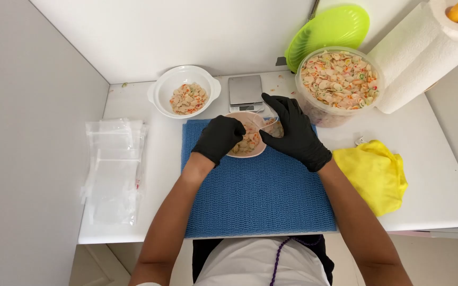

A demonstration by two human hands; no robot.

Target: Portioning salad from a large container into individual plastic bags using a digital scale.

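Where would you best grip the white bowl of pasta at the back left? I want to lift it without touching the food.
Take the white bowl by its two small lug handles, which stick out at the left and right of the rim. Come in from both sides, level with the rim. It stands upright and the pasta fills only its middle, so fingers at the handles would likely stay clear of it.

Stuff sitting around the white table (441, 196)

Green lid (328, 30) leaning on the back wall, paper towel roll (425, 55) far right, crumpled yellow cloth (373, 173) beside the blue mat (258, 198), small scale (245, 92) at the back, clear bags (112, 168) stacked on the left.
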